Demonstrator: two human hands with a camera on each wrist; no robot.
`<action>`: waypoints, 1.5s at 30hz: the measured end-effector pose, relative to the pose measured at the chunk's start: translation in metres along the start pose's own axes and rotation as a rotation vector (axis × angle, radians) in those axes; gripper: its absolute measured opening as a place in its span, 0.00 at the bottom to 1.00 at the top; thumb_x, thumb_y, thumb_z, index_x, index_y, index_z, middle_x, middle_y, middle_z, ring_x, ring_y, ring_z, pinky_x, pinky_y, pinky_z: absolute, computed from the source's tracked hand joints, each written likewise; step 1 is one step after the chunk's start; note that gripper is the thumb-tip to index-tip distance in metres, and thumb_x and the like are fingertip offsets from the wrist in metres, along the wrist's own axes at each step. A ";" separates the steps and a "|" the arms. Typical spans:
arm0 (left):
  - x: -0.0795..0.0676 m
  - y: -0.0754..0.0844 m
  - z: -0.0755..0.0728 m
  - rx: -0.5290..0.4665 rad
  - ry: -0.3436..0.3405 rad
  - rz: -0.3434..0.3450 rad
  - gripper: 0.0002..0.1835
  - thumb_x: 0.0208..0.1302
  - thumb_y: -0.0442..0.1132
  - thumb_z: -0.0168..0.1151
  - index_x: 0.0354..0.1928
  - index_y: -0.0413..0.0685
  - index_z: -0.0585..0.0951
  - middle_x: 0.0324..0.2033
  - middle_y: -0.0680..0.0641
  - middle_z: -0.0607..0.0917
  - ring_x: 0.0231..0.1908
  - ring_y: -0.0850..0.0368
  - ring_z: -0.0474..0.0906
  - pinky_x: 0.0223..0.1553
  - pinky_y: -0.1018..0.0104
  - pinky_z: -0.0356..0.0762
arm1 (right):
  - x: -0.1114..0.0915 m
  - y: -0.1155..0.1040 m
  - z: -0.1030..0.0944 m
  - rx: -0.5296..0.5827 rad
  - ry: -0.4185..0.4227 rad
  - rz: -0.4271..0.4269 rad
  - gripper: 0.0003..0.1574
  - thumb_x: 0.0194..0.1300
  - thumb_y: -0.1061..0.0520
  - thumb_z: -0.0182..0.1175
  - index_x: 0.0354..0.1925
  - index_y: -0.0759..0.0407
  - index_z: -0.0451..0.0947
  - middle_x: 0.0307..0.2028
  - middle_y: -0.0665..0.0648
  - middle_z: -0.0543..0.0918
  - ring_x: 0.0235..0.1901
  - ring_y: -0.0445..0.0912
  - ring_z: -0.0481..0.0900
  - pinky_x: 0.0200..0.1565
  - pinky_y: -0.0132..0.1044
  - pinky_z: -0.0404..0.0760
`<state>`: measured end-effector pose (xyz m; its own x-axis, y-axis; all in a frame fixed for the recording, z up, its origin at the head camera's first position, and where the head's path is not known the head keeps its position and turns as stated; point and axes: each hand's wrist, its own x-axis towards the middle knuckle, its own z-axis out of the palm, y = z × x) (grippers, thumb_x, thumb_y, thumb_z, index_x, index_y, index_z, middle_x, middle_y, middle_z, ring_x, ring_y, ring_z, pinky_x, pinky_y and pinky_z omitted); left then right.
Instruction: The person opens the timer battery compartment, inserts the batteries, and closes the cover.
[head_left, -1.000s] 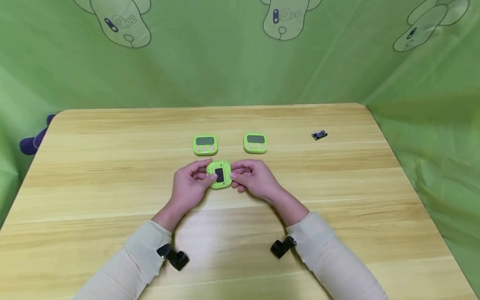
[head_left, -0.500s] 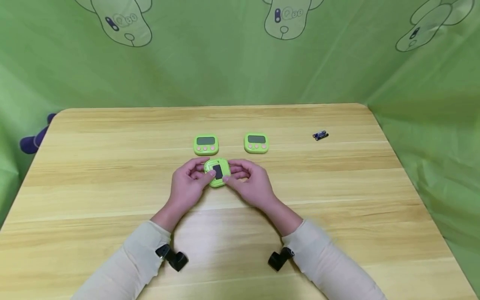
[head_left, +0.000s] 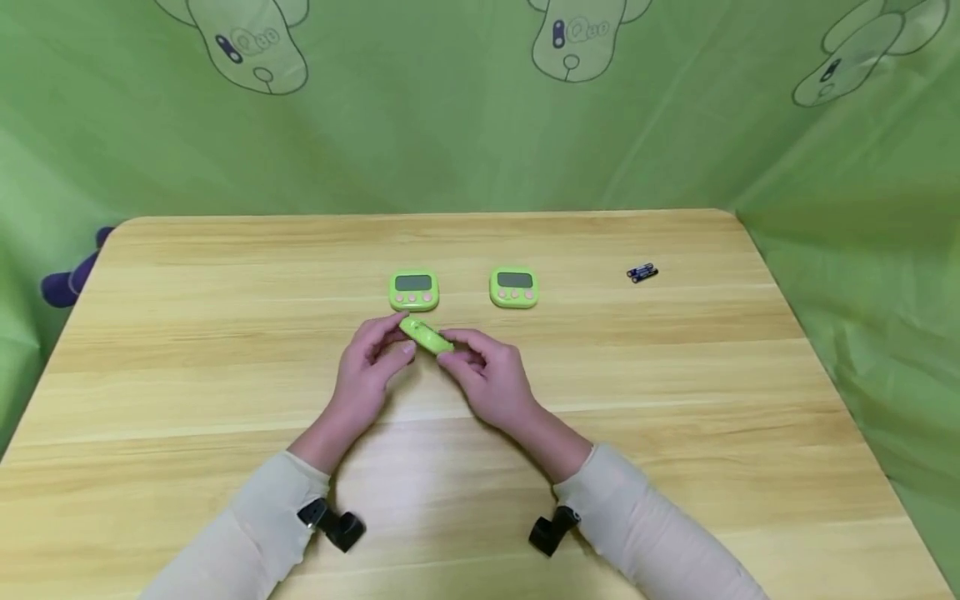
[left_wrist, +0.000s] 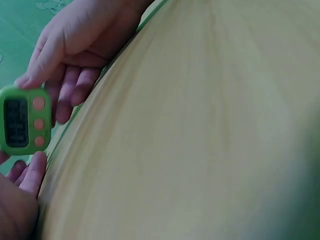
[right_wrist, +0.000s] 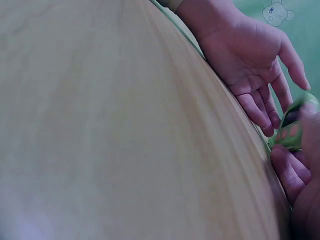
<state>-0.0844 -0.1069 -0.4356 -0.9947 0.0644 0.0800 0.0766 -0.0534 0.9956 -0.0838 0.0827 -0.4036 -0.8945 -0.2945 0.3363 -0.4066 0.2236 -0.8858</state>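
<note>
At the back and sides, green curtain (head_left: pixel 420 142), probably hung as a backdrop. In front of it, wood-grained counter (head_left: pixel 225 375), presumably used as a broad, flat support for small things. From the near side, pale sleeves (head_left: pixel 243 525), angled inward to bring both hands together around the middle. In the right hand (head_left: pixel 491 375), one end of the held timer (head_left: pixel 426 335), pinched by the rim between thumb and fingers, likely to leave screen (left_wrist: pixel 16 122) and buttons (left_wrist: pixel 39 123) uncovered. At the other end, light touch from the left hand (head_left: pixel 363 367), fingers relaxed, perhaps steadying more than gripping. Held timer tilted on edge, just on the near side of the left timer (head_left: pixel 414 291); contact with the counter impossible to tell. Left timer and right timer (head_left: pixel 513 287) side by side, face up, buttons nearest the person, presumably for easy reading. Well off to the right, batteries (head_left: pixel 642 272) bunched together, likely parked out of the way.
</note>
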 end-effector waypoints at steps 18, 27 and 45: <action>-0.011 0.003 -0.022 -0.003 0.227 0.021 0.31 0.54 0.12 0.64 0.62 0.31 0.75 0.47 0.35 0.81 0.43 0.52 0.81 0.46 0.69 0.83 | 0.013 0.006 0.037 0.067 0.237 -0.046 0.13 0.59 0.77 0.66 0.44 0.78 0.81 0.38 0.71 0.84 0.31 0.60 0.86 0.33 0.39 0.88; -0.012 0.006 -0.050 0.035 0.396 -0.018 0.25 0.56 0.14 0.63 0.57 0.33 0.79 0.45 0.40 0.82 0.41 0.55 0.80 0.46 0.71 0.82 | 0.024 0.017 0.074 0.078 0.124 0.063 0.27 0.55 0.74 0.71 0.55 0.69 0.80 0.45 0.62 0.82 0.41 0.48 0.86 0.42 0.31 0.85; 0.010 0.017 -0.093 0.119 0.556 -0.199 0.22 0.63 0.23 0.65 0.60 0.39 0.81 0.44 0.46 0.83 0.42 0.60 0.78 0.45 0.78 0.79 | 0.066 0.014 0.125 -0.211 0.090 0.126 0.24 0.61 0.62 0.71 0.56 0.62 0.82 0.38 0.53 0.84 0.35 0.33 0.78 0.35 0.18 0.78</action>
<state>-0.0989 -0.1995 -0.4225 -0.8747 -0.4712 -0.1134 -0.1395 0.0206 0.9900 -0.1258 -0.0498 -0.4341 -0.9495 -0.1708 0.2632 -0.3126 0.4446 -0.8394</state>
